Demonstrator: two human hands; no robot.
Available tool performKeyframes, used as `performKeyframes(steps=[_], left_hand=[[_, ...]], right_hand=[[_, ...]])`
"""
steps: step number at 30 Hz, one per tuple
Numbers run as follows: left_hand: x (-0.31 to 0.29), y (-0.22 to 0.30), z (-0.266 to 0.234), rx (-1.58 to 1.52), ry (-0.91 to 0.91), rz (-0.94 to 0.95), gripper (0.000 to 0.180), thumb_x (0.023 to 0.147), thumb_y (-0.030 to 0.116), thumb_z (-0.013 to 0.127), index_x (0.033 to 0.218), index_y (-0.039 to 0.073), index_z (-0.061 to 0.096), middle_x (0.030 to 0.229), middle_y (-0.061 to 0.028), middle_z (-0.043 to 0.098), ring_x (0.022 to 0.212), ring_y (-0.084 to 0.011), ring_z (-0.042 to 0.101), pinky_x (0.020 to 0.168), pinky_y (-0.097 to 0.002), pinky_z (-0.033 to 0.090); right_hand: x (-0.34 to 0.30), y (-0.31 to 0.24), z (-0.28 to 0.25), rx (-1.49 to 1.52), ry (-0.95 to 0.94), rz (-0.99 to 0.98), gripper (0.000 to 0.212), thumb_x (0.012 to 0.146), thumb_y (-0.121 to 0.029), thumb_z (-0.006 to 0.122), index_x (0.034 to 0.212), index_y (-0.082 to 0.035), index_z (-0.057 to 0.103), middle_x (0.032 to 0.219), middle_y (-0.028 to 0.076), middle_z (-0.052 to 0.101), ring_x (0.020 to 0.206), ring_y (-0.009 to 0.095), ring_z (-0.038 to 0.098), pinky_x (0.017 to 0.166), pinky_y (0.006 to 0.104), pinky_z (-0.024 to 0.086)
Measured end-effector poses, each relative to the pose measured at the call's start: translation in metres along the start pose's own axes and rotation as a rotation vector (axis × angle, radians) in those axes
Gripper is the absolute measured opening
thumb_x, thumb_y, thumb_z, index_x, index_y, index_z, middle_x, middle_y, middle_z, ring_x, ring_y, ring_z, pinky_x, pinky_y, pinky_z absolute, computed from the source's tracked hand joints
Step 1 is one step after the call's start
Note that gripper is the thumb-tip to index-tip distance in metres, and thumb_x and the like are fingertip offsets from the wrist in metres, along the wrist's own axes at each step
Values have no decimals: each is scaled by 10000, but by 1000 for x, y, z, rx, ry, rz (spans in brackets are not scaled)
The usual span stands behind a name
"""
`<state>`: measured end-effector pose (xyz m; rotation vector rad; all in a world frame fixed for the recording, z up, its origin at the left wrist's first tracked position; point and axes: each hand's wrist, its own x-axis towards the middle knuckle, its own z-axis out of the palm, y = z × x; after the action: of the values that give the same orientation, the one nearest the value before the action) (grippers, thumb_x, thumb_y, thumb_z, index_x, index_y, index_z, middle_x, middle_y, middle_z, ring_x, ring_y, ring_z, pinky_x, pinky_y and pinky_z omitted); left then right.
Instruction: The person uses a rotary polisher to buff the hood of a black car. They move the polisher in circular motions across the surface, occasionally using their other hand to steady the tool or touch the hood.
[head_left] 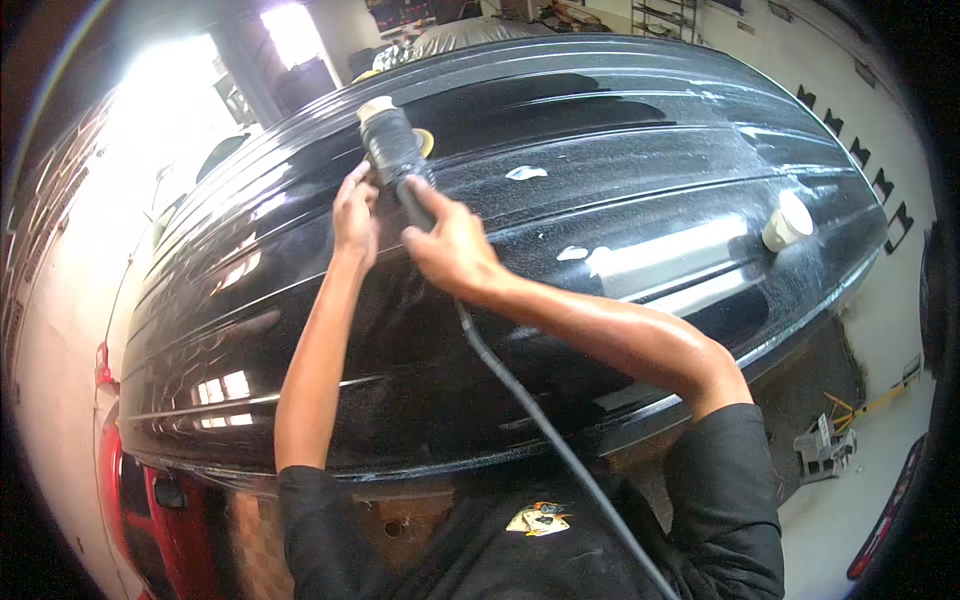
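Observation:
Over the far left part of a large, glossy black, ribbed curved panel (560, 150), both my hands are on a black corded power polisher (395, 145). My right hand (455, 245) is wrapped round its rear grip. My left hand (357, 215) is closed at the left side of the tool near its front; just what part the fingers hold is partly hidden. A yellowish pad edge (426, 142) shows beside the tool's head. From the grip, the grey cord (540, 420) runs down past my right arm. White smears of paste (526, 173) lie to the right of the tool.
A white cup (787, 222) stands tilted with the slope at the panel's right end. Beyond the right edge, a grey and yellow object (828, 445) sits on the floor. A red vehicle (150, 520) is at the lower left. Shelves (663, 18) stand at the back.

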<state>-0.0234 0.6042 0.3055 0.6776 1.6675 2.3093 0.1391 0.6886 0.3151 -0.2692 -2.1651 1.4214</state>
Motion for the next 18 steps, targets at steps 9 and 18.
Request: performKeyframes(steps=[9,18], left_hand=[[17,-34,152,-410,-361,-480,687,830,411,725,1263,-20,411,900,-221,606,728,-288,668,693,-401,620],[18,-47,254,-203,-577,-598,459,825,392,699,1036,30,511,743,-142,630,510,-188,591,469,-295,522]], right_hand=[[1,41,-88,14,142,33,809,762,-146,618,1534,-125,374,1082,274,665,701,204,646,652,325,523],[-2,67,-128,-120,489,61,907,768,-146,589,1590,-165,206,1094,290,657,782,283,694,719,375,549]])
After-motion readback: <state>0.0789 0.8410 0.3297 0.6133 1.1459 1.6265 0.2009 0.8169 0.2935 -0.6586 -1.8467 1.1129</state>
